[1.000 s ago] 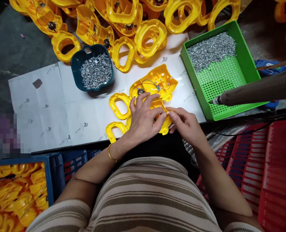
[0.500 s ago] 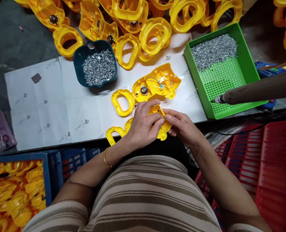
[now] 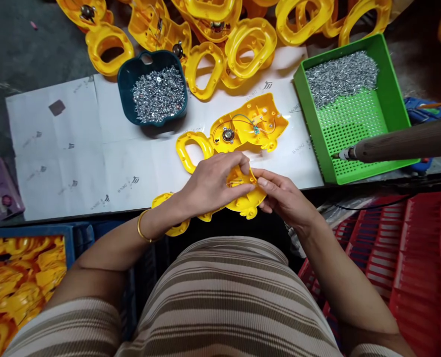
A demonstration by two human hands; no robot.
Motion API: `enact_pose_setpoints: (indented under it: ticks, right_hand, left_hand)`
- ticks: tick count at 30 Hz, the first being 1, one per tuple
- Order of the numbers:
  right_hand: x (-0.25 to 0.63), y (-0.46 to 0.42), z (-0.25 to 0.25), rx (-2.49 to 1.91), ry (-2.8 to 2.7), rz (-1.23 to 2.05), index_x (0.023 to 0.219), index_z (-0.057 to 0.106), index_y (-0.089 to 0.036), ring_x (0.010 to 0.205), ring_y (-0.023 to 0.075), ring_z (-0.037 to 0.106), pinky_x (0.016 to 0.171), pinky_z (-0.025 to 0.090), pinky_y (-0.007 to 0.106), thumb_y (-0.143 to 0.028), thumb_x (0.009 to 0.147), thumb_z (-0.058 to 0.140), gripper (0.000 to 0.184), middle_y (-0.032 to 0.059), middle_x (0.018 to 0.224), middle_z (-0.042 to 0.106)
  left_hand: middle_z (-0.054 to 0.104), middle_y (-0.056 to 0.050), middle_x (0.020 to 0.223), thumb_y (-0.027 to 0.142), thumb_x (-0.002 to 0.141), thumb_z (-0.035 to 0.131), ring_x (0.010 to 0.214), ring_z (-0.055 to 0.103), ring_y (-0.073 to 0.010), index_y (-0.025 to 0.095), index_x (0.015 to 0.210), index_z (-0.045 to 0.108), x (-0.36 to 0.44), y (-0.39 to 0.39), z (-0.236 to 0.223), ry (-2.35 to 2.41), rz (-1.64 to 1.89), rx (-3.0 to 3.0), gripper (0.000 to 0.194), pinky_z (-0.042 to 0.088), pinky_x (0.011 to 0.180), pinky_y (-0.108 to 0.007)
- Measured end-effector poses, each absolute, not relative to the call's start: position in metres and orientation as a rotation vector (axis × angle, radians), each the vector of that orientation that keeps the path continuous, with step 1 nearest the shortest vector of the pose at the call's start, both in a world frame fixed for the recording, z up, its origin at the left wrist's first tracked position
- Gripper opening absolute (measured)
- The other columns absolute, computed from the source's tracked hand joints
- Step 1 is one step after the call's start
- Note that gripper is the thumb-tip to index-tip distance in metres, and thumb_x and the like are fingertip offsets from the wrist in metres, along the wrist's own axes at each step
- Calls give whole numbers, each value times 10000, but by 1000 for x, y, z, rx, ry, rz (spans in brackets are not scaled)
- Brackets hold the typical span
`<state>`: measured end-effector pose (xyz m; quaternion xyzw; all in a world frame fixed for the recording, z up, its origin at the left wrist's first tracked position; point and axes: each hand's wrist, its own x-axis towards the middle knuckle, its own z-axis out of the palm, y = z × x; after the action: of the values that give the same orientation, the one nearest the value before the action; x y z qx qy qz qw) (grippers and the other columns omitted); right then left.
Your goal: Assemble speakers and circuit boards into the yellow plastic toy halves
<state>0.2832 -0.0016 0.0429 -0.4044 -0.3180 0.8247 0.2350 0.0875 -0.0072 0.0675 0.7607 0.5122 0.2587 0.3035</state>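
Observation:
A yellow plastic shell half (image 3: 244,204), with an oval ring handle and thin wires inside, is held at the front edge of the table. My right hand (image 3: 285,196) pinches its right end between thumb and fingers. My left hand (image 3: 215,183) is curled over its middle, thumb reaching inside near the wires and covering much of the shell. Just beyond lies a second yellow shell half (image 3: 248,124), open side up, with a round speaker (image 3: 228,134), wires and a small circuit board (image 3: 256,130) in it.
A dark teal bin (image 3: 125,101) holds small screws. The green perforated basket (image 3: 317,144) contains silver metal pieces, with a brown-handled tool (image 3: 399,141) over it. More yellow shells (image 3: 250,47) pile up behind. Blue (image 3: 69,243) and red crates (image 3: 424,263) stand below the table.
The held shell has shifted slightly left, its handle now beyond the table's front edge. My left hand has opened a little and its wrist has moved left; my right hand keeps its pinch.

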Motion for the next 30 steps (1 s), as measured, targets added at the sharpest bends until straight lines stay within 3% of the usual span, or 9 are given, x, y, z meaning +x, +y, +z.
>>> enact_pose_setpoints:
  ticks: [4,8,14,20,25,30]
  right_hand:
    - [281,-3,46,-1093,-899,2252,1173,658,-166,519,34,399,409,292,145,-462,782,767,503,-10,776,561]
    - [279,-3,51,-1097,-966,2238,1161,665,-177,561,48,403,441,298,147,-458,793,747,470,4,807,573]
    - [281,-5,56,-1139,-984,2208,1193,649,-208,664,92,507,540,426,162,-459,812,726,463,8,812,572]
    - [283,2,44,-1110,-1011,2245,1160,668,-171,517,43,375,416,293,135,-508,837,695,468,-22,704,513]
    - [294,8,38,-1073,-1063,2289,1261,612,-141,494,45,422,415,343,160,-514,844,694,566,-12,731,559]
    - [306,21,54,-1189,-981,2110,1242,629,-161,472,38,403,392,283,170,-493,781,758,583,-16,742,560]
  left_hand:
    - [697,-58,1110,383,885,681,1015,659,-175,195,1123,628,78,2,69,1171,698,2125,308,523,888,-291]
    - [714,-53,1021,502,958,542,929,667,-156,210,1044,703,72,7,67,1053,703,2288,344,526,832,-271]
    - [723,-39,1000,490,979,508,894,661,-145,232,1037,717,75,3,58,1106,799,2365,337,509,823,-267]
    - [729,-58,1015,504,975,505,942,670,-170,190,1022,709,80,6,49,1166,696,2300,377,518,848,-285]
    - [662,-77,1270,583,885,611,1166,618,-226,231,1286,597,63,9,83,1128,522,2268,534,487,996,-361]
    - [536,-117,1413,674,788,665,1278,498,-297,277,1390,514,23,-2,91,1336,491,2363,737,393,1094,-478]
